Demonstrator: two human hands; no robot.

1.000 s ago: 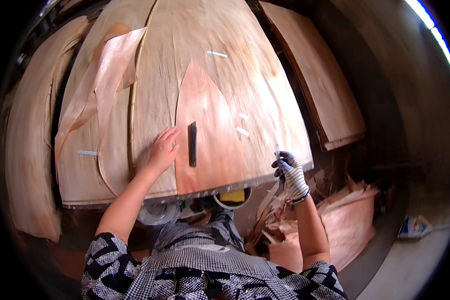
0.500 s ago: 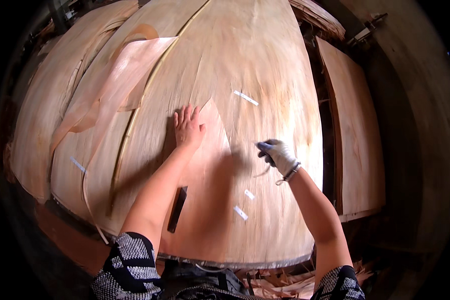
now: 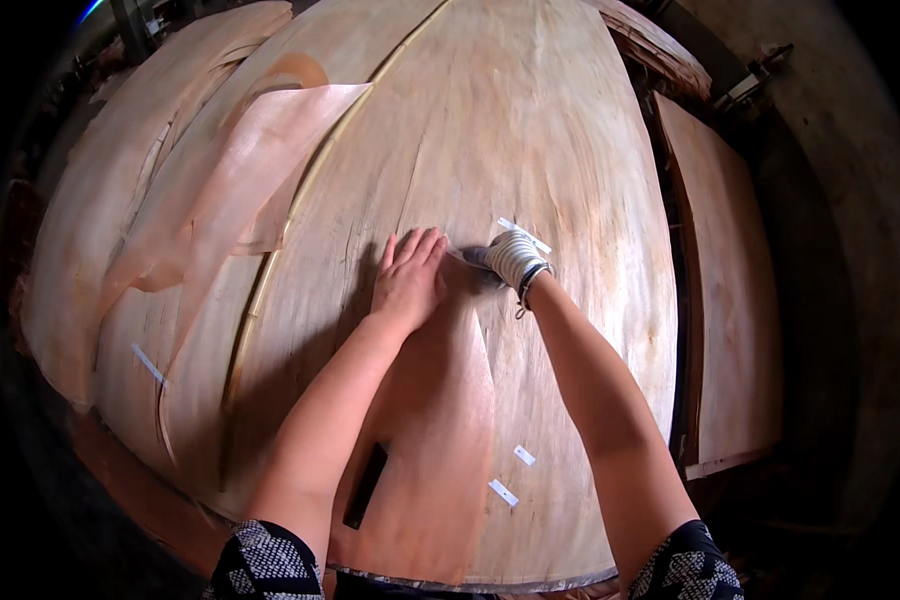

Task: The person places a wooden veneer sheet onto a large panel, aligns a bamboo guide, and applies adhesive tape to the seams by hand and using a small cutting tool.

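Note:
A large pale wood veneer sheet (image 3: pixel 560 130) lies before me. On it rests a tapering, pinkish piece of veneer (image 3: pixel 435 430), its narrow end pointing away from me. My bare left hand (image 3: pixel 410 278) presses flat near that narrow end, fingers stretched out. Just right of its fingertips, my gloved right hand (image 3: pixel 510 260) is closed and bent down against the tip of the piece; what its fingers hold is hidden and blurred. A short white tape strip (image 3: pixel 526 234) lies beside the glove, partly covered by it. Below my left forearm is a dark flat bar (image 3: pixel 366 486).
A long thin stick (image 3: pixel 270 262) runs lengthwise along the sheet. Left of it lies a loose, curled veneer strip (image 3: pixel 238 170). White tape bits (image 3: pixel 524 455) dot the near sheet. Another veneer stack (image 3: pixel 735 300) stands at the right, beyond a dark gap.
My right hand has swung left and inward from over the sheet to the tip of the tapering veneer, beside my left hand. The left hand remains flat near that tip.

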